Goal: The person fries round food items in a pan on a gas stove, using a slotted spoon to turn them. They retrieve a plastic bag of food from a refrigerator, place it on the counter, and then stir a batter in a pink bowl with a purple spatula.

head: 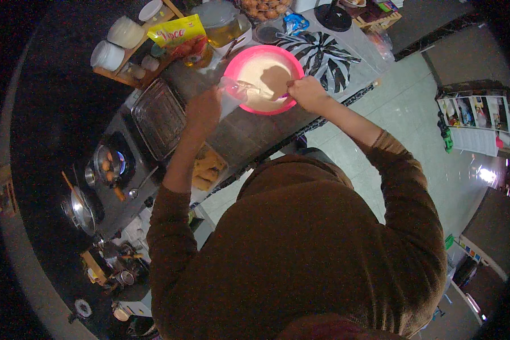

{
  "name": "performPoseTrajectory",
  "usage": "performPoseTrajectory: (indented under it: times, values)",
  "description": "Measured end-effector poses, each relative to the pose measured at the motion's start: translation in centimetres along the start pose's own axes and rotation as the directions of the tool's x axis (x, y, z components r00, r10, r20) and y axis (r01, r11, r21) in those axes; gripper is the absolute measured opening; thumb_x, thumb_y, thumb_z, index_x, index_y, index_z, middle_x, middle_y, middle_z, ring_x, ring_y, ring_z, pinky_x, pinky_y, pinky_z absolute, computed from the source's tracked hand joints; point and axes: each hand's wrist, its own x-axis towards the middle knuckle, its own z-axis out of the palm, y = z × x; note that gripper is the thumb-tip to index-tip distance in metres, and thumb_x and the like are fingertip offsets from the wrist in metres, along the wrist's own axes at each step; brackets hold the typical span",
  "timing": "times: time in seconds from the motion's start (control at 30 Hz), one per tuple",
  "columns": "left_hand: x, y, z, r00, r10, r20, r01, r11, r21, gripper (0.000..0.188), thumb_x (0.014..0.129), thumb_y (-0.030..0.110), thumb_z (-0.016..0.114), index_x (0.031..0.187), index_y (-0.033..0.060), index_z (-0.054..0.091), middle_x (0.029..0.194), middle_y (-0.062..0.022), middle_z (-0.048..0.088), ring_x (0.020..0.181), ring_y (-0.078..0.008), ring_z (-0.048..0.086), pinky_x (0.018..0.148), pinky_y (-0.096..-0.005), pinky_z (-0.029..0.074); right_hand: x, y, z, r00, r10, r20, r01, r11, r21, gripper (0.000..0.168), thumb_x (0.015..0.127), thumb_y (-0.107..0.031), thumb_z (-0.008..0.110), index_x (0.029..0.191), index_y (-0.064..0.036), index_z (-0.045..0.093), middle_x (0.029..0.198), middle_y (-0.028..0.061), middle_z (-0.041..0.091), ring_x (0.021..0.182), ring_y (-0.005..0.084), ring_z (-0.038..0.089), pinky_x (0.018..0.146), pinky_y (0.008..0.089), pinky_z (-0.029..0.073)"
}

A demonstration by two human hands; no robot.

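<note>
In the head view a pink plastic bowl (301,73) stands on the counter before me, with a pale, flour-like content (255,68). My left hand (204,104) grips a translucent container, seemingly a jug (233,97), tilted over the bowl's left side; clear liquid seems to run from it. At the bowl's right rim, my right hand (309,94) is closed on a utensil with a purple part (283,97), which reaches into the bowl. Its far end is unclear.
Left of the bowl lies a rectangular glass dish (159,119). A pan (107,166) with browned pieces sits by a lit burner flame (121,162). A yellow pouch (177,32) and an oil container (221,32) stand behind. A zebra-striped bag (329,61) lies at right.
</note>
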Motion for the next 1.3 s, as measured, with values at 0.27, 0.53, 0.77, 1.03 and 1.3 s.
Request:
performPoseTrajectory:
  times: [0.27,0.53,0.77,1.03,1.3]
  values:
    - [-0.1,0.8,-0.6,0.991,0.042,-0.126,-0.044,0.999,-0.010,0.028,0.093,0.025,0.040,0.092,0.0048,0.060,0.084,-0.0199,0.063,0.077,-0.0388,0.061,0.070,-0.0484,0.047,2.7,2.4,-2.7,0.997,0.067,-0.027,-0.069,0.993,-0.092,0.012,0.077,-0.015,0.055,0.079,-0.010,0.066,0.068,0.0073,0.064,0.072,0.0240,0.066,0.059,0.0374,0.051]
    - [-0.6,0.1,0.3,0.984,0.048,-0.171,-0.048,0.999,0.001,0.029,0.093,0.026,0.041,0.090,0.0047,0.061,0.078,-0.0201,0.062,0.073,-0.0401,0.060,0.067,-0.0498,0.047,5.0,1.0,-0.8,0.991,0.075,-0.108,-0.069,0.996,0.059,0.014,0.079,-0.014,0.053,0.083,-0.010,0.065,0.083,0.0078,0.064,0.074,0.0240,0.066,0.061,0.0389,0.052]
    - [-0.4,0.1,0.7,0.983,0.094,-0.158,-0.083,0.994,0.076,0.025,0.092,0.023,0.043,0.090,0.0057,0.061,0.076,-0.0178,0.063,0.068,-0.0340,0.063,0.063,-0.0456,0.050,1.7,1.5,1.0,0.987,-0.111,-0.119,0.113,0.993,0.015,0.017,0.080,-0.013,0.051,0.081,-0.009,0.067,0.076,0.0126,0.066,0.072,0.0275,0.066,0.062,0.0415,0.052]
    - [-0.2,-0.2,0.9,0.984,0.111,-0.141,-0.088,0.983,0.163,0.022,0.091,0.021,0.044,0.091,0.0069,0.061,0.075,-0.0158,0.064,0.067,-0.0329,0.063,0.062,-0.0446,0.050,0.2,1.9,-0.1,0.994,-0.107,0.017,0.107,0.994,-0.029,0.018,0.076,-0.009,0.052,0.088,-0.010,0.065,0.087,0.0077,0.063,0.077,0.0245,0.065,0.066,0.0378,0.051]
    - [-0.6,0.3,0.5,0.969,0.134,-0.208,-0.119,0.989,0.085,0.023,0.092,0.022,0.044,0.088,0.0053,0.060,0.073,-0.0172,0.063,0.068,-0.0340,0.062,0.062,-0.0444,0.049,3.5,-0.5,1.7,0.947,0.246,-0.205,-0.218,0.964,0.151,0.032,0.083,-0.034,0.055,0.071,-0.008,0.069,0.067,0.0134,0.065,0.065,0.0272,0.067,0.058,0.0409,0.053]
